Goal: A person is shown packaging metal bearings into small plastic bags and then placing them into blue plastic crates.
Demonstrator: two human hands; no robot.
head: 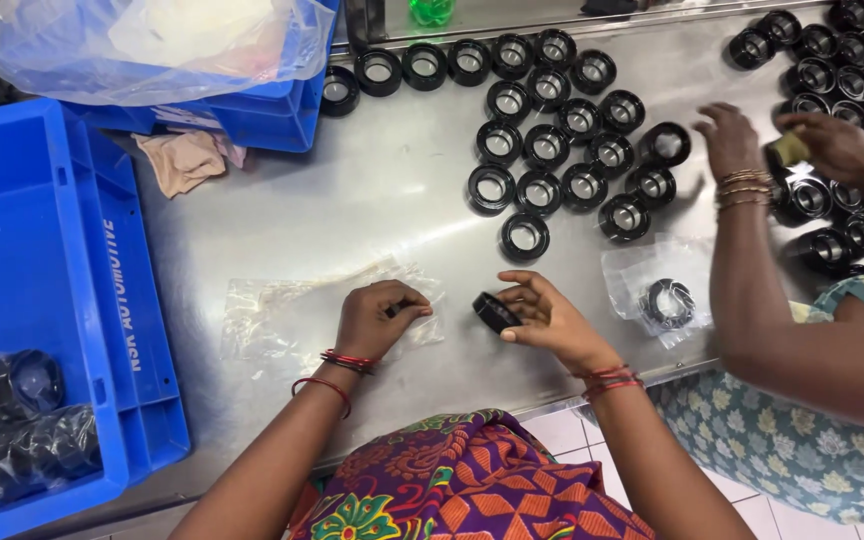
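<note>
Ahead of my hands the steel table [352,200] carries a loose cluster of black rings [562,150] lying flat, well apart from my fingers, and a second crowd of them [842,70] sits at the far right, where another person's hands [732,140] work (bangles on the wrist, one hand gripping a small greenish thing I cannot make out). A bagged ring [667,302] lies just right of my right hand. On my left stands a blue crate [52,250] with wrapped black parts in its near corner; a second crate [262,110] behind it holds a plastic bag. My left hand [377,318] is curled, fingertips pinching the edge of a clear plastic bag [282,310] flat on the table. My right hand [547,320] holds one black ring [494,312] tilted between thumb and fingers, near the bag's mouth.
</note>
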